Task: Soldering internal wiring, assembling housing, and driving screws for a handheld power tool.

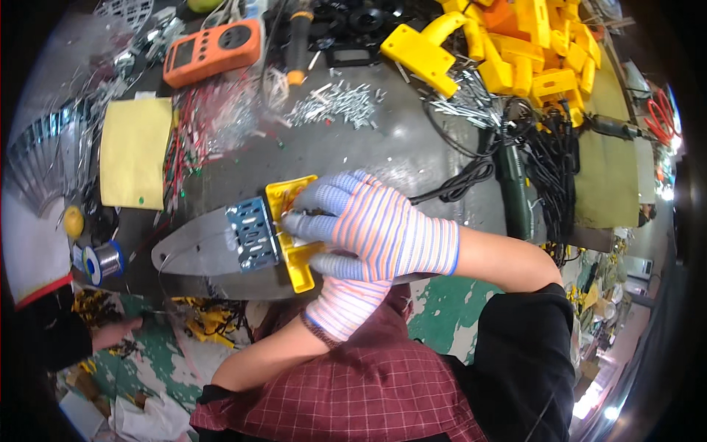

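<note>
Both my hands wear striped knit gloves with grey-blue fingertips. My right hand (372,225) bends its fingers over the middle of a yellow plastic housing half (298,269); whatever they pinch is hidden. Below and partly behind it, my left hand (346,295) has its fingers closed at the housing's near end. From the housing's left side extends a slotted, shiny metal bracket (252,234), lying over a flat grey metal plate with a rounded, pointed tip (193,244). The plate rests along the near edge of the dark table.
Short metal pins (342,104) lie beyond my hands, near an orange multimeter (213,51) and a screwdriver (298,44). Yellow housings (530,55) are heaped far right. A green cylindrical power tool (513,188), black cables (549,173), yellow paper (136,153) and a wire spool (103,262) flank them.
</note>
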### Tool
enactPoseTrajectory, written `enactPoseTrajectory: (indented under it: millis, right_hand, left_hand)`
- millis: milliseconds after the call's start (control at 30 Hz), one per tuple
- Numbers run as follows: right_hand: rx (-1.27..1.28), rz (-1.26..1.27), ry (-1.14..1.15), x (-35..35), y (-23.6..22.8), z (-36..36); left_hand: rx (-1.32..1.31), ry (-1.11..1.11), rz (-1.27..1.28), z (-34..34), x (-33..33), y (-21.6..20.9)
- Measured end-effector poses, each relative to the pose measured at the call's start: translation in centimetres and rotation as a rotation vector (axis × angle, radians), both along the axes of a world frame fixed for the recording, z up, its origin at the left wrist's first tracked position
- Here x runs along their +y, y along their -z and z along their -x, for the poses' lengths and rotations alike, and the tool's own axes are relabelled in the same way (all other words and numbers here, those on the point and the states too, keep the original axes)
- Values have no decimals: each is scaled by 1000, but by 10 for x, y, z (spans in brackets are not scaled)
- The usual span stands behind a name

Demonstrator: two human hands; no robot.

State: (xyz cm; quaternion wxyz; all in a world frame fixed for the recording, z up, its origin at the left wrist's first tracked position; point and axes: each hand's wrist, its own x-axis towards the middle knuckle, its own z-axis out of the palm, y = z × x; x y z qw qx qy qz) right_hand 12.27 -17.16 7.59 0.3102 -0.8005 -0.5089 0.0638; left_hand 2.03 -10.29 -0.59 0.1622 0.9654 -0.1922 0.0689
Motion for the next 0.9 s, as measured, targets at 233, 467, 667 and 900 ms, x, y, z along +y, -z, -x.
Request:
enactPoseTrajectory:
  millis: [233, 467, 667, 900]
  right_hand:
    - [-537, 421, 570, -86, -15, -158]
    - [-647, 737, 222, -125, -37, -224]
    - [-527, 937, 300, -132, -46, -196]
    - [-26, -183, 799, -156, 6, -78]
  left_hand:
    - [-83, 42, 8, -16, 12, -34]
    - [-108, 45, -33, -20, 10, -35]
    - [-160, 44, -82, -22, 10, -27]
    - [-200, 25, -102, -19, 11, -22]
